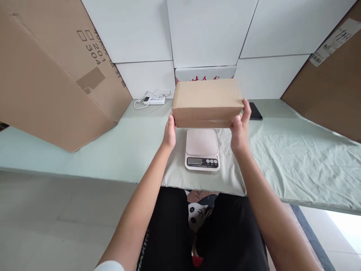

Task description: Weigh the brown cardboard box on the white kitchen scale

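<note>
1. Left hand [170, 131] and right hand [239, 130] clamp opposite ends of a cardboard box [208, 96].
2. Apparent holding step: box aloft above counter [135, 150], near white scale [202, 145].
3. Any move seemingly needs level, two-handed support.

This looks like a makeshift indoor workstation: cloth-covered table [93, 158], digital scale [202, 145], cardboard panels [50, 75].

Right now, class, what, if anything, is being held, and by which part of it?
A cardboard box, held by its two ends: the left grip at the left, the right grip at the right.
</note>
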Demonstrator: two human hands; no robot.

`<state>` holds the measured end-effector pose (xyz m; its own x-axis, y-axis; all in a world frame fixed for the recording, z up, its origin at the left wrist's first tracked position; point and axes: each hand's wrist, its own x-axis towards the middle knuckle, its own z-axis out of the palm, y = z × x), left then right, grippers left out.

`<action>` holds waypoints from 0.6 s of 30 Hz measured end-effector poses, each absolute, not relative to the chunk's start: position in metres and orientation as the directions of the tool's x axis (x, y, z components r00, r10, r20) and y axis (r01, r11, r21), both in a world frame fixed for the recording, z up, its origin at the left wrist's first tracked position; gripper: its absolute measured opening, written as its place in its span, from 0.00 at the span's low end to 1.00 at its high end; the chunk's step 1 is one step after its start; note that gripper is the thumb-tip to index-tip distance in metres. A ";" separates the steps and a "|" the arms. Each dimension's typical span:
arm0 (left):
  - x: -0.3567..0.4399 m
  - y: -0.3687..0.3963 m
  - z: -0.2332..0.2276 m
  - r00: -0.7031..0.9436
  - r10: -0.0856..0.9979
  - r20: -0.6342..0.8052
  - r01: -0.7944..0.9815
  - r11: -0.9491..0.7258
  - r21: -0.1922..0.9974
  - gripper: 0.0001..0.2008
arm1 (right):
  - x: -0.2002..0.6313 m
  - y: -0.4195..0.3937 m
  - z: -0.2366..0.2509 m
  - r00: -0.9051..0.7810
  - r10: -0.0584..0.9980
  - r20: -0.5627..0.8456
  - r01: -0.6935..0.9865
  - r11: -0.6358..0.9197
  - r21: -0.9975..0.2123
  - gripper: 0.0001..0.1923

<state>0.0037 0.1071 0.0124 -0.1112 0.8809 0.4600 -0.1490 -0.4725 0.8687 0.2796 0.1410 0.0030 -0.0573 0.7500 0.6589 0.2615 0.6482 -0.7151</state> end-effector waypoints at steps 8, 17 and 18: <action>0.003 0.159 -0.037 -0.157 0.935 0.318 -0.219 -0.347 0.912 0.40 | 0.262 0.176 -0.018 0.033 0.886 0.463 0.057 0.460 -0.886 0.46; 0.004 0.160 -0.044 -0.140 0.971 0.193 -0.133 -0.212 0.968 0.41 | 0.265 0.183 -0.033 0.087 0.944 0.319 0.019 0.319 -0.948 0.45; 0.004 0.160 -0.044 -0.135 0.973 0.185 -0.107 -0.200 0.974 0.41 | 0.265 0.183 -0.034 0.095 0.947 0.306 0.016 0.306 -0.952 0.44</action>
<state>0.0036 0.1602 -0.0442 -0.1354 0.9733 0.1852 -0.1070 -0.2002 0.9739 0.2648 0.1835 -0.0337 0.0946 0.9473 0.3060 0.0158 0.3059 -0.9519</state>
